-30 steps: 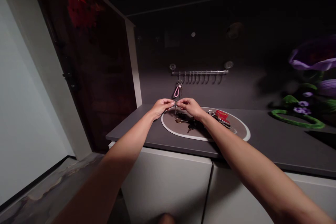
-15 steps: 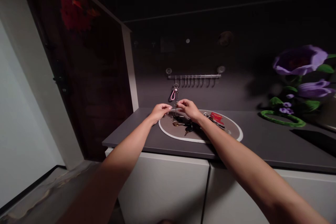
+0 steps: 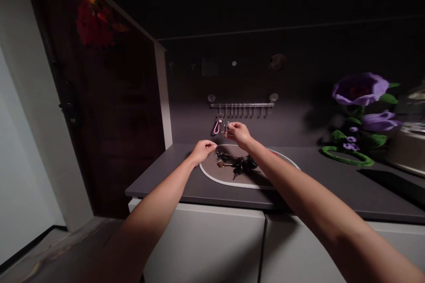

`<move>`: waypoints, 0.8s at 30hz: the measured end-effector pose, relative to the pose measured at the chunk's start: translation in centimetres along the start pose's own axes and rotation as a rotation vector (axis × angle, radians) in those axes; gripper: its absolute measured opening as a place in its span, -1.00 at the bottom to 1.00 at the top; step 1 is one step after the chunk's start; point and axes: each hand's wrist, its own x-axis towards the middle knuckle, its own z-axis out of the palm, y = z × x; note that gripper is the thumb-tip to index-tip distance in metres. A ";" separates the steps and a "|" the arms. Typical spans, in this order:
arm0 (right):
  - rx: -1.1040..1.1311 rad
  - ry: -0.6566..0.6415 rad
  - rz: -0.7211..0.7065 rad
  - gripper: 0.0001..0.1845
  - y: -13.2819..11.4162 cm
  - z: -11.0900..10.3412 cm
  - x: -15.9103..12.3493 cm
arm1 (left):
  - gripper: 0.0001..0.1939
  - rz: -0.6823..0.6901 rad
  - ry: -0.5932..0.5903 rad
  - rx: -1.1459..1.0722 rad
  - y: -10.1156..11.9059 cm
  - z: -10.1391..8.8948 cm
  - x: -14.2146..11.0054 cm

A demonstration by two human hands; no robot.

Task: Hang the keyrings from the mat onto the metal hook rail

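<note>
My right hand point(image 3: 239, 133) is raised above the oval tray point(image 3: 212, 176) and pinches a small key on a ring point(image 3: 226, 129), close to the pink key fob point(image 3: 217, 126) that hangs from the left end of the hook rail point(image 3: 242, 105). My left hand point(image 3: 202, 150) hovers lower, at the tray's left rim, with its fingers curled together; nothing shows in them. A loose heap of keys point(image 3: 234, 163) lies on the tray under both hands.
The tray rests on a dark grey countertop point(image 3: 332, 185) over white cabinet doors point(image 3: 206, 243). Purple artificial flowers with a green loop point(image 3: 360, 110) stand at the right, with a metal container point(image 3: 407, 148) beyond them. A dark wooden panel point(image 3: 113, 110) closes off the left.
My hands have come apart. The right one lifted the small key toward the hook rail, while the left let go and dropped to the tray's rim. The camera tilted up slightly.
</note>
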 end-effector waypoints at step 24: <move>-0.015 0.331 -0.034 -0.83 -0.4 1.7 8.5 | -0.83 0.050 0.009 0.126 0.0 0.3 0.1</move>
